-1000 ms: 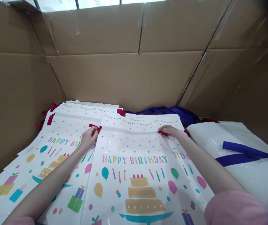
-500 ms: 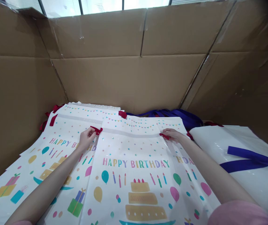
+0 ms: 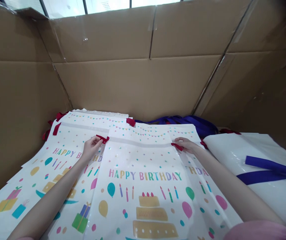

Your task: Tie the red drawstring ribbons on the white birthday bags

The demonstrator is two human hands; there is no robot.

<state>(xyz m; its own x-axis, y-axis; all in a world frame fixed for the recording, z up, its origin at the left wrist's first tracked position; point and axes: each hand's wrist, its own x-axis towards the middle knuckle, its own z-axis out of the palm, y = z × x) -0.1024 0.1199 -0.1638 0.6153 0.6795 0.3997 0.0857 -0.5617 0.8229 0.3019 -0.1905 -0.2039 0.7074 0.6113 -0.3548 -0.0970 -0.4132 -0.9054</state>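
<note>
A white "HAPPY BIRTHDAY" gift bag [image 3: 143,166] with a printed cake lies flat on top of a pile of like bags. My left hand [image 3: 91,147] pinches the red ribbon [image 3: 103,138] at the bag's upper left corner. My right hand [image 3: 186,145] is closed on the red ribbon end [image 3: 176,146] at the bag's upper right side. Both forearms reach forward over the bags.
More birthday bags [image 3: 65,146] spread to the left, with red ribbons [image 3: 53,125] at their far edge. Plain white bags with blue ribbon [image 3: 265,166] lie at the right, and a heap of blue ribbons [image 3: 188,121] at the back. Tall cardboard walls [image 3: 143,76] enclose everything.
My hands hold the same ribbon ends; the left hand shifted slightly left. The view has tilted down a little.
</note>
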